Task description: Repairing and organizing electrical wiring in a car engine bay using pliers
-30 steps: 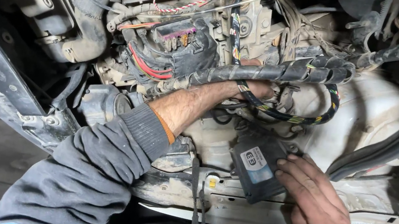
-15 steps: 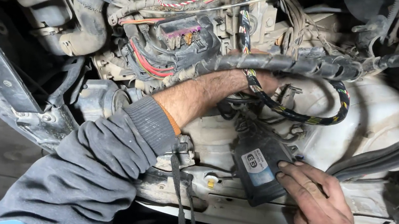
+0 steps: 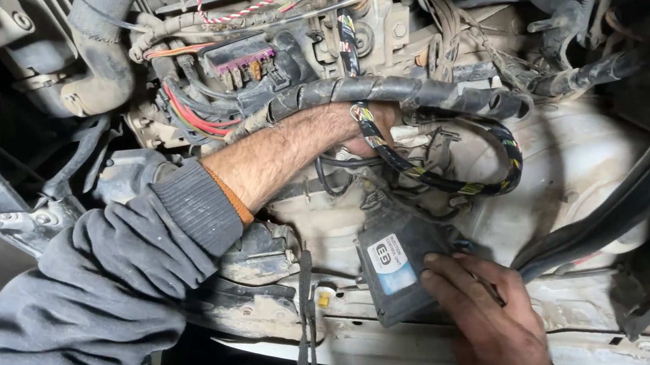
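Even daylight reaches my hands from the front; the pale panel around the black control box [image 3: 397,275] shows brightest. Above and right of the box the recesses fall into shadow. Sharp focus, no glare, slight edge stretch.

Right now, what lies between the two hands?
In the head view, a yellow-flecked black cable loop sags between the left hand and the right hand holding the black box.
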